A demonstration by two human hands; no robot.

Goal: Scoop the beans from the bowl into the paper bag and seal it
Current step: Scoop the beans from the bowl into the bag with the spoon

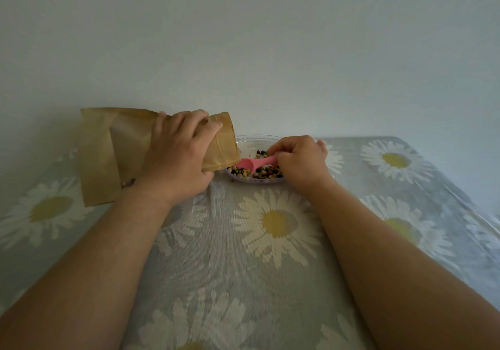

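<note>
gripping the paper bag (113,149) near its open end, the left hand (178,157) has its fingers curled over the top edge and holds the bag tilted on its side, mouth pointing right toward the bowl (243,139). the bag's far end reaches out to the left and its lower corner comes down to the surface (270,282), which is covered with a grey cloth printed with large white daisies. the mouth of the bag sits just over the left rim of the clear, shallow bowl.

the right hand (300,157) is clenched around the handle of a pink scoop (250,163), pinching it between thumb and fingers. the scoop lies across the bowl with its rounded end pointing left, touching or just under the lip of the bag; whether anything is in it cannot be told. mixed beans (266,173), green, dark and tan, lie mostly along the near side of the bowl, with a few scattered toward the middle. both bare forearms stretch in from the bottom corners. a plain pale wall rises behind the surface.
</note>
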